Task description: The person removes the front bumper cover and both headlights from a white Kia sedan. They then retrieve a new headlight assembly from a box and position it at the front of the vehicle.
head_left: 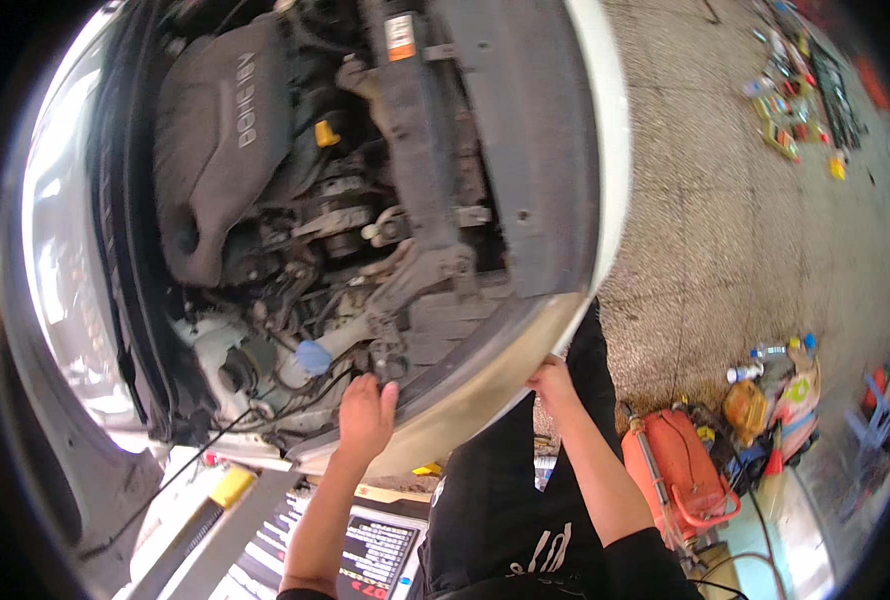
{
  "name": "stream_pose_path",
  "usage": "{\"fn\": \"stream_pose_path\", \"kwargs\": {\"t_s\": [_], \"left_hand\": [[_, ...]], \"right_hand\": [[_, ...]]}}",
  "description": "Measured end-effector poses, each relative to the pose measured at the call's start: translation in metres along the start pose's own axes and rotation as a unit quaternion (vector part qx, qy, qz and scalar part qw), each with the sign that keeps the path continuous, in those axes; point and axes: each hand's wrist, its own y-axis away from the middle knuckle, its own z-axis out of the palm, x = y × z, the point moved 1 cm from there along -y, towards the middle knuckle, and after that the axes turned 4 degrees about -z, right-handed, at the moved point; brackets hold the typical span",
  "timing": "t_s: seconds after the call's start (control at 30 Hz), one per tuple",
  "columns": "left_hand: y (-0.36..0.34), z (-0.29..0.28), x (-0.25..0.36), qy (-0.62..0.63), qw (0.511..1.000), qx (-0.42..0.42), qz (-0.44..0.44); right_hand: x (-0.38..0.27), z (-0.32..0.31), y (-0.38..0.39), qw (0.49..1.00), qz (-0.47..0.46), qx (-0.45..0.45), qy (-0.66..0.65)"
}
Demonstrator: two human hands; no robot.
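A car's open engine bay (pixel 445 150) fills the upper left, with a dark plastic engine cover (pixel 215 170) and a blue reservoir cap (pixel 312 357). My left hand (pixel 370 415) is just below that cap at the inner edge of the yellowed headlamp (pixel 455 400), beside thin black cables; its fingers curl around something I cannot make out, the thumb raised. My right hand (pixel 553 382) grips the car's front edge at the outer side of the headlamp, fingertips partly hidden.
My dark-clad legs stand against the car. An orange wheeled machine (pixel 680 470) with hoses sits at lower right, near bottles (pixel 770 352), bags and blue stools (pixel 870 410). Assorted tools (pixel 805 105) lie on the tiled floor (pixel 695 250). A printed board (pixel 375 540) is below left.
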Motion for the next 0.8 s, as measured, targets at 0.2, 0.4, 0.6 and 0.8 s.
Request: {"fn": "stream_pose_path", "kwargs": {"t_s": [0.2,0.4,0.6,0.8], "left_hand": [[0.004,0.002,0.008,0.013,0.999,0.05,0.001],[0.003,0.005,0.006,0.018,0.996,0.084,0.021],[0.003,0.006,-0.001,0.038,0.996,0.082,0.024],[0.003,0.005,0.002,0.052,0.991,0.123,0.025]], "right_hand": [[0.008,-0.023,-0.013,0.999,-0.014,0.046,-0.015],[0.009,-0.038,-0.021,0.996,0.008,0.068,-0.055],[0.011,-0.056,-0.03,0.999,-0.012,0.042,-0.03],[-0.003,-0.055,-0.025,0.999,0.029,-0.027,0.031]]}}
